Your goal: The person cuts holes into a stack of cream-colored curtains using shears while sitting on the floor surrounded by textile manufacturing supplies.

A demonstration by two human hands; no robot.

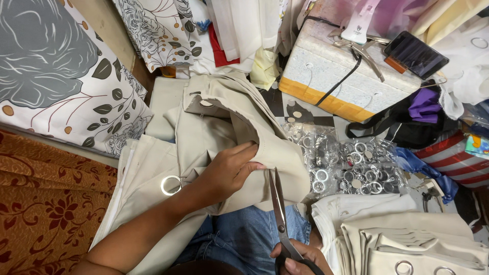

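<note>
My left hand [229, 170] grips a fold of beige curtain fabric [224, 122] that lies over my lap. A silver eyelet ring [170, 185] is set in the fabric just left of that hand. My right hand [300, 257], at the bottom edge, holds a pair of black-handled scissors [278, 209]. The blades point up, nearly closed, with their tips touching the fabric's edge beside my left fingers.
A clear bag of silver eyelet rings [346, 165] lies to the right. Folded beige curtains [412, 244] with rings sit at bottom right. A white foam box [326, 76] carries pliers and a phone [415, 53]. Floral fabric [56, 76] is on the left.
</note>
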